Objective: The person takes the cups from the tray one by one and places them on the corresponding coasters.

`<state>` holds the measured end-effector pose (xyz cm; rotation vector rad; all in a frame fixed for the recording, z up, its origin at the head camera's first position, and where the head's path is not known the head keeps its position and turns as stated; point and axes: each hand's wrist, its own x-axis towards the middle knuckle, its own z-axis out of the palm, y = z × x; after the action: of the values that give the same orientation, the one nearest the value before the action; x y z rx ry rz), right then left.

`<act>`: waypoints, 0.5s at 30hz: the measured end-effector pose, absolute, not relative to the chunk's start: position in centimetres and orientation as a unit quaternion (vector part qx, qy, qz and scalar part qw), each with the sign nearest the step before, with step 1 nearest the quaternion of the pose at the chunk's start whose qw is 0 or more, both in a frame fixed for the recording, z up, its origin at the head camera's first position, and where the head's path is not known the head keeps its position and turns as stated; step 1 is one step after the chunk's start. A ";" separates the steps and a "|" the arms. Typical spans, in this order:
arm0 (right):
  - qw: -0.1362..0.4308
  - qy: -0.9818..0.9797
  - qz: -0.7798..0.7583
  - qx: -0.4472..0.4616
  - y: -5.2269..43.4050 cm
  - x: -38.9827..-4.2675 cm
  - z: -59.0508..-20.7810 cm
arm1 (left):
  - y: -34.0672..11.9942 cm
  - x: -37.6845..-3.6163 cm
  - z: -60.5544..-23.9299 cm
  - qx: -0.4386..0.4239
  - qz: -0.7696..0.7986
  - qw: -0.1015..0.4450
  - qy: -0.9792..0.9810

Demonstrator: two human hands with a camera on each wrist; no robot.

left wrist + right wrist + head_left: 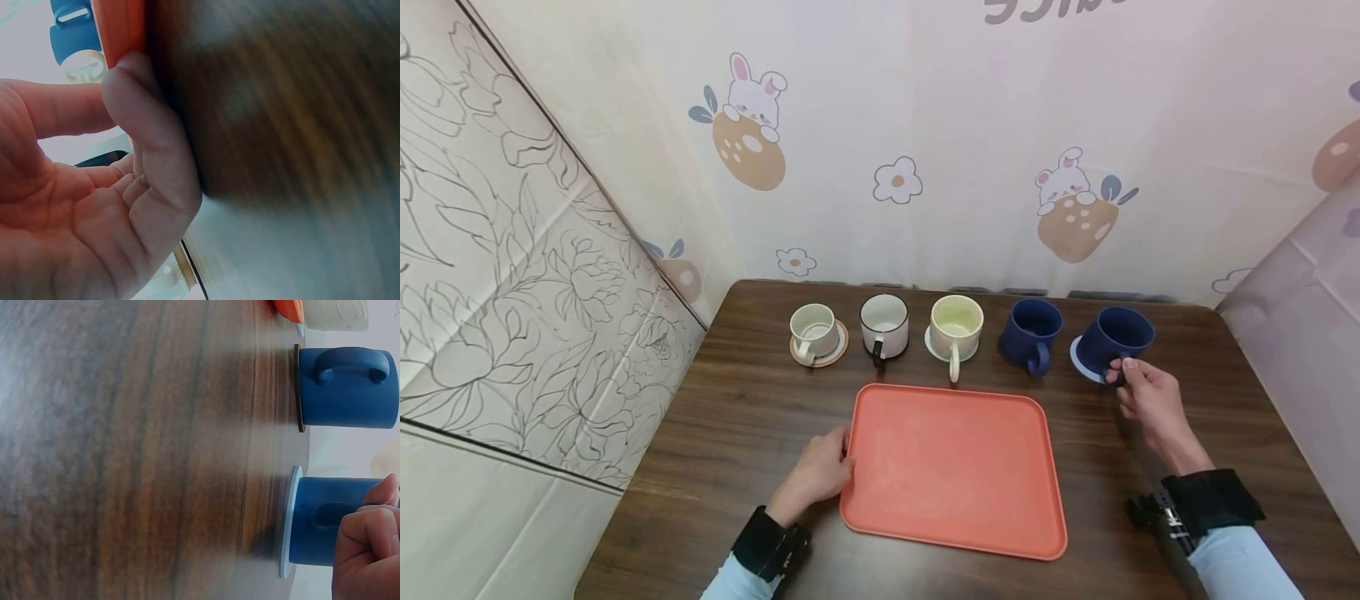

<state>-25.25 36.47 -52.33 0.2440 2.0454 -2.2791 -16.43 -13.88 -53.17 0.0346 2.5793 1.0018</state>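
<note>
Gripping the blue mug (1114, 340), right hand (1150, 403).

Five mugs stand in a row behind the tray (955, 467) on the table (737, 417), the left hand (820, 471) at the tray's left edge, the right hand (1150, 400) at the rightmost mug (1116, 337).

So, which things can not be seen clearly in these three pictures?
- Right hand at the blue mug: head view, handle hidden by fingers; right wrist view cuts the hand at the edge.
- Left hand at the orange tray: left wrist view blurred, only the tray rim shows.
- Dark-handled mug: head view, whether a coaster lies beneath is too small to tell.
</note>
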 end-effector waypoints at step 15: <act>0.019 0.810 -0.572 0.129 36.2 -23.8 -50.8 | -13.7 -16.4 -53.3 0.011 0.357 0.191 0.914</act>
<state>-23.77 36.19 -50.79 0.4010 2.5149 -1.7749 -16.38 -13.72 -53.32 0.0296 2.5685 1.0034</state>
